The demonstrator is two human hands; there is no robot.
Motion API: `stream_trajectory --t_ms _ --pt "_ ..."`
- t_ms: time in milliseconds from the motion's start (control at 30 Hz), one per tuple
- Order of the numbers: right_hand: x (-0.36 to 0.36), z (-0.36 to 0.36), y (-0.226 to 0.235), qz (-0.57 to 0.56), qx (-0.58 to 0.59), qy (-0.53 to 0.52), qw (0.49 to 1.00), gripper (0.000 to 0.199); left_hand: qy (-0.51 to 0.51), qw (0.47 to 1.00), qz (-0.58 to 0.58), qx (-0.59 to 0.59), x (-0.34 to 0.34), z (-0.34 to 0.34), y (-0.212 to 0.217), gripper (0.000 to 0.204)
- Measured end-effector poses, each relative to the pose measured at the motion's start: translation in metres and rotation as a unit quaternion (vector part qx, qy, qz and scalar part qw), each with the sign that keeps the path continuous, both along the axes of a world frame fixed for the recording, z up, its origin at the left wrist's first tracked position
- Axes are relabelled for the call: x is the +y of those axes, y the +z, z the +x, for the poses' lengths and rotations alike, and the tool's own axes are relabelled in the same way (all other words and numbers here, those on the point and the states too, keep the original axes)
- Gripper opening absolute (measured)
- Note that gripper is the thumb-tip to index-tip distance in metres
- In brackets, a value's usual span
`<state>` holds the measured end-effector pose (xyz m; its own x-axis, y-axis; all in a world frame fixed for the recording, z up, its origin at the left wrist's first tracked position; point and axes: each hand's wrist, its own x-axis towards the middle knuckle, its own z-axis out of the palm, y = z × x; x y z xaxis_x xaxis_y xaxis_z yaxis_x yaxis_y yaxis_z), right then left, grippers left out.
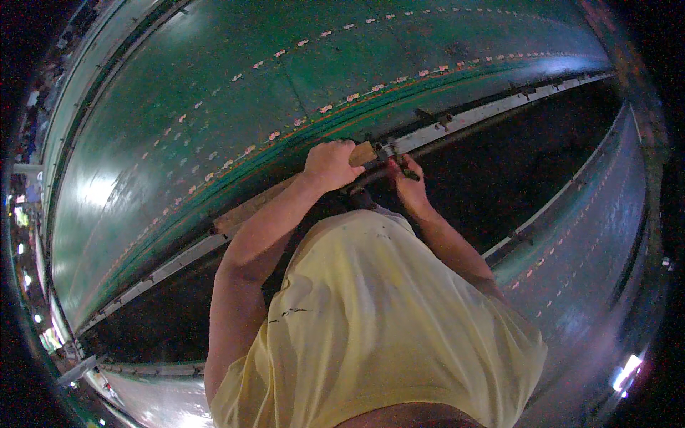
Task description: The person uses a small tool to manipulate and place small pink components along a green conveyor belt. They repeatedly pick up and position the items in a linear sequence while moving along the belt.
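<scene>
My left hand (331,165) is wrapped over a pale wooden bar (364,153) whose cut end shows past my knuckles. A longer wooden length (260,203), apparently the same bar, runs left beneath my forearm along the table's near edge. Just right of the bar's end, my right hand (409,184) is bent at a dark metal fitting (387,151) on the rail, fingers pinched together. A small dark green piece (411,173) shows at those fingers; its kind is too blurred to tell.
A pale metal rail (492,110) carrying several small dark stops edges a long green table (285,93). Rows of small pink-and-white printed motifs (353,97) cross its surface. Behind me, past a dark aisle (521,178), stands a similar table (585,242). Bright lamps glow at the rim.
</scene>
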<state>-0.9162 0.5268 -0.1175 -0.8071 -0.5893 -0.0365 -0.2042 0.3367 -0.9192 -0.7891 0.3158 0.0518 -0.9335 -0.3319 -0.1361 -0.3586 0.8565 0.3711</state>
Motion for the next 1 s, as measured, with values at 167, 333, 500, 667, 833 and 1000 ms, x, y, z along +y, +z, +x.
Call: stream_trajectory --t_ms 167,333,500,667,833,1000 --pt "0.0 0.001 -0.003 -0.034 -0.027 0.004 0.999 0.016 -0.003 1.0 -0.003 0.003 -0.007 0.001 -0.005 0.05" --pt "0.001 -0.011 -0.013 -0.14 0.124 -0.123 0.975 0.039 -0.012 1.0 0.006 -0.021 -0.003 -0.004 0.005 0.049" --pt "0.025 -0.007 0.06 -0.087 0.053 -0.087 0.991 0.059 0.001 0.999 0.028 -0.024 0.001 0.01 0.028 0.052" --pt "0.071 -0.05 0.036 -0.073 0.08 -0.157 0.982 0.043 0.036 0.999 0.02 -0.003 -0.02 0.037 0.016 0.057" --pt "0.075 -0.092 0.052 -0.096 -0.049 -0.204 0.973 0.026 0.062 0.997 0.015 0.039 -0.047 0.034 0.01 0.059" --pt "0.077 -0.126 0.029 -0.046 -0.038 -0.16 0.985 0.028 0.025 0.986 -0.076 0.145 -0.067 -0.038 0.009 0.069"
